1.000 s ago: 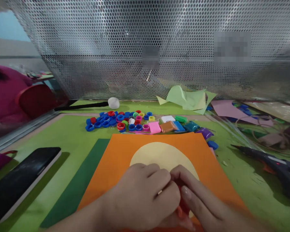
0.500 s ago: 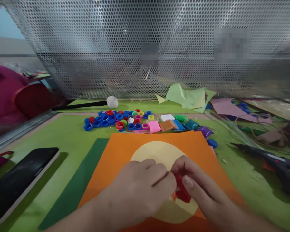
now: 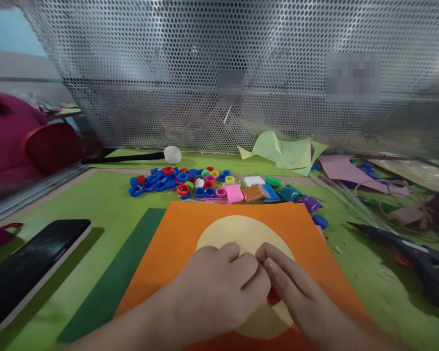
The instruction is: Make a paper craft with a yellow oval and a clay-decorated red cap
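Over a pale yellow paper circle (image 3: 234, 229) both of my hands meet, fingers pinched together. My left hand (image 3: 219, 287) is closed, its knuckles toward me and its fingertips hidden. My right hand (image 3: 296, 292) pinches with thumb and forefinger against the left fingers. Between them a bit of a small shiny red packet (image 3: 273, 296) shows below the fingers; most of it is covered. The circle lies on an orange sheet (image 3: 183, 224), which overlaps a dark green sheet (image 3: 120, 273).
Several bottle-cap rings (image 3: 160, 185) and small coloured packets (image 3: 253, 192) lie behind the sheet. A phone (image 3: 32, 268) rests at left, a glue gun (image 3: 406, 248) at right. Crumpled green paper (image 3: 278, 148) stands before a perforated metal panel (image 3: 149, 97). A white-tipped black stick (image 3: 131, 157) lies behind.
My right hand has turned inward, its thumb and forefinger closing together against the left fingers. Less of the red packet shows now. The view has shifted slightly.
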Available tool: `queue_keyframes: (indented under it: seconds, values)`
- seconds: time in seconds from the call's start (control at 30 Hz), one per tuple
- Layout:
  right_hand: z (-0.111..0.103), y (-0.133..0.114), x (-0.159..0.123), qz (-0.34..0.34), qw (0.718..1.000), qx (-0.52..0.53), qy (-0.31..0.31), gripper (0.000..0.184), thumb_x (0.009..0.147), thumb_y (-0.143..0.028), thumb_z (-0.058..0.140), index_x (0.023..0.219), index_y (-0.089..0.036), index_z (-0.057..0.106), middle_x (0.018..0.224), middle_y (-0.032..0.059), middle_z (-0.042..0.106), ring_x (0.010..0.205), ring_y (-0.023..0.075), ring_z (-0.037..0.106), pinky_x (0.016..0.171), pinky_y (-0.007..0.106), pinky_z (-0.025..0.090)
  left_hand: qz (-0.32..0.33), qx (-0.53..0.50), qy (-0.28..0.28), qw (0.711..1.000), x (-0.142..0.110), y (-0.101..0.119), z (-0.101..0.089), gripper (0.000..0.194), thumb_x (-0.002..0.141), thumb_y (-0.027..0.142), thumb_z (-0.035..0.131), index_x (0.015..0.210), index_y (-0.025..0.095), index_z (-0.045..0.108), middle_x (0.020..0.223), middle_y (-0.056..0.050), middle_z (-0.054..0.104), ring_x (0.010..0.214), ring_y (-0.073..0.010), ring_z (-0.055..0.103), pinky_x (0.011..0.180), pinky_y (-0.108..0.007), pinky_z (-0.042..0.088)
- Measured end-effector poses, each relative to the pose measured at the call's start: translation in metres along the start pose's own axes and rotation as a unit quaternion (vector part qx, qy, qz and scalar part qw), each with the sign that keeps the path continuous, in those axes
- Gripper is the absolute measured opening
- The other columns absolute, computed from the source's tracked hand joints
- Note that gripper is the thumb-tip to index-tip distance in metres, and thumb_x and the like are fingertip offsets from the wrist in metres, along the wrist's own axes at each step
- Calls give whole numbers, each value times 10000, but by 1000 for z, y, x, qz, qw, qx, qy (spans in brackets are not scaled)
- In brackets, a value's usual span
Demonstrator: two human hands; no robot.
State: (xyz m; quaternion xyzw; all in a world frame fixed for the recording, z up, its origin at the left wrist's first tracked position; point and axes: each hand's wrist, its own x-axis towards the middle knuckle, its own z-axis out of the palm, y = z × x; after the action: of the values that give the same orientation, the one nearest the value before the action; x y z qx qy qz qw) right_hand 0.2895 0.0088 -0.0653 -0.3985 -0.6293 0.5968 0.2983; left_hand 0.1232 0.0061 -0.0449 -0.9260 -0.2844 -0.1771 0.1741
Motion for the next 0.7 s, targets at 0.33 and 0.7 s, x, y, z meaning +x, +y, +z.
queue_keyframes:
  seconds: [0.33,0.7]
  values:
    - [11,-14,-14,-3,998,58,16,434,783,-659,383,662,-246,439,590,7,473,537,148,432,525,258,436,74,-124,101,984,3,-6,-6,348,870,70,330,579,162,498,511,31,463,437,-107,314,417,-256,283]
    - [6,3,-13,-37,998,50,-20,388,880,-566,278,827,-231,467,673,-1,446,601,137,409,605,275,412,-53,-270,90,957,-3,-5,-4,335,915,147,273,663,162,493,637,12,530,557,-94,433,501,-199,354]
